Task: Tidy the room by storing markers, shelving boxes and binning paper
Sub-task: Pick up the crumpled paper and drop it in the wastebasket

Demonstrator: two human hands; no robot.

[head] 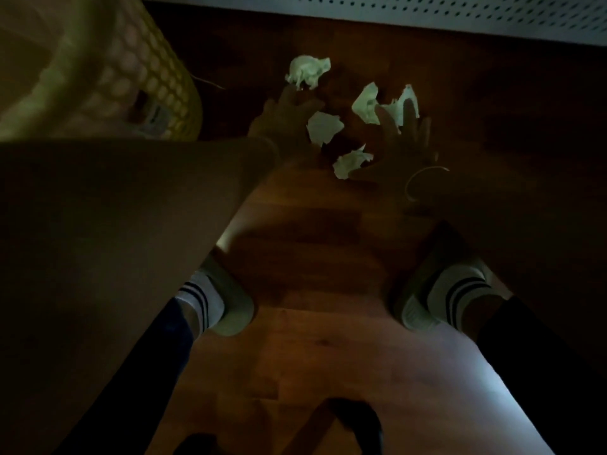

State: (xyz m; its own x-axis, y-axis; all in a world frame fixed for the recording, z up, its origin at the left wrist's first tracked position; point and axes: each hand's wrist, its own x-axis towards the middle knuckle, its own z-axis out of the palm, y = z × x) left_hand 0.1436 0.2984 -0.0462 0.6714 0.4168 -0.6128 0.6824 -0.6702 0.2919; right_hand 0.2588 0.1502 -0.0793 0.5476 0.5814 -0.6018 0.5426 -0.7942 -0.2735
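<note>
dim shot, person bent over a wood floor, both arms reaching down to a cluster of crumpled paper. this looks like the binning step.

five scraps: top scrap farthest out, middle scrap between the hands, near scrap closest to the feet, two more on the right and.

left hand has fingers spread, tips just beside the top scrap, heel of the hand next to the middle one. not pinching anything i can see. right hand lies flat with fingers straight over the rightmost scrap, thumb side near the near scrap. contact unclear, too dark.

both hands flank the pile, probably to rake it together instead of picking singly.

yellow mesh basket sits just left of the left arm, rim very close to the lens. likely the bin, so it's a short carry leftward.

room: perforated white panel closes off the far side, near the top scrap. floor toward the shoes is open, so dragging the scraps inward looks like the easy path.
</note>
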